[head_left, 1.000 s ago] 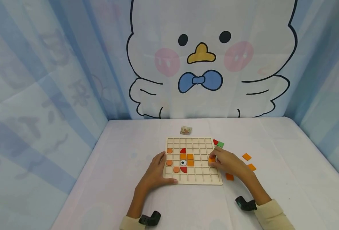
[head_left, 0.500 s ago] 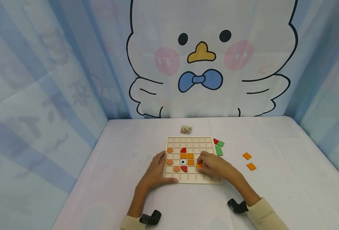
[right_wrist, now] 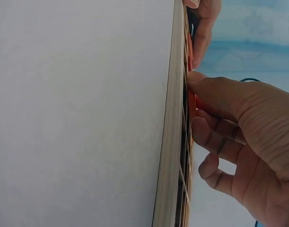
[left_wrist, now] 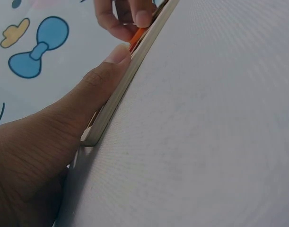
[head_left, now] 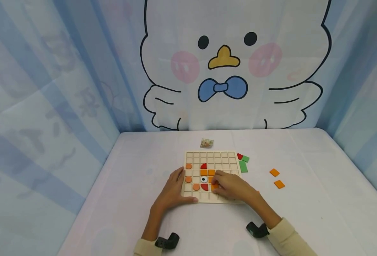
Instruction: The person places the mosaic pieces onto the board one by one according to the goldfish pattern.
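Observation:
A wooden grid board (head_left: pixel 225 161) lies on the table, with orange squares, red quarter-round tiles (head_left: pixel 204 187), orange discs (head_left: pixel 188 179) and a white eye disc (head_left: pixel 204 179) set in its cells. My left hand (head_left: pixel 174 189) rests at its near left corner, fingers along the left side. In the left wrist view the straight thumb (left_wrist: pixel 106 71) presses over the near edge. My right hand (head_left: pixel 231 185) pinches an orange square tile (right_wrist: pixel 191 101) between thumb and fingers, right at the board's surface beside the lower red tile. Its fingers hide part of the neighbouring orange squares.
Two loose orange squares (head_left: pixel 279 184) lie to the right on the white tablecloth (head_left: pixel 316 170). Green tiles (head_left: pixel 243 166) and a red tile (head_left: pixel 240 156) sit by the board's right edge. A small patterned picture card (head_left: pixel 206 143) lies beyond the board.
My right hand has moved left across the board with the orange square tile, from the right edge to the orange group. The left hand has stayed in place.

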Motion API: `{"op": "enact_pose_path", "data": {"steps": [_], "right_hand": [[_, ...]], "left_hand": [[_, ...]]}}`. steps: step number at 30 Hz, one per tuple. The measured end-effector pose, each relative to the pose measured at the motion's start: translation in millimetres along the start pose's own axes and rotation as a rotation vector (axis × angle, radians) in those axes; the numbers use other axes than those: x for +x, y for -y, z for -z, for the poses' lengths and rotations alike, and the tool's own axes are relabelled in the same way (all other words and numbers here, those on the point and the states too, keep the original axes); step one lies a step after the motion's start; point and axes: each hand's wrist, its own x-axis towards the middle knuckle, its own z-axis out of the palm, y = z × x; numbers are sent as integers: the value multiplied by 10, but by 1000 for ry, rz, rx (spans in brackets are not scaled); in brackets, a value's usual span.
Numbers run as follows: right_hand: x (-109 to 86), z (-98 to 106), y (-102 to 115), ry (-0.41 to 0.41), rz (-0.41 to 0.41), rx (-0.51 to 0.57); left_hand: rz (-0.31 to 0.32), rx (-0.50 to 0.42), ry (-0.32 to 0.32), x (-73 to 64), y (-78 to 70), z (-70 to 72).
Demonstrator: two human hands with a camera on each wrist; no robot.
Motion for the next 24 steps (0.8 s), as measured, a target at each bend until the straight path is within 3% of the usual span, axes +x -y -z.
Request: {"op": "enact_pose_path", "data": {"steps": [14,24], "right_hand": [[34,2,70,-42,29,-39],[37,-14,58,-29,18,-40]], "left_hand": [[-10,9,-9,15,17,-19],[-19,2,-2,7,27,-26]]}}
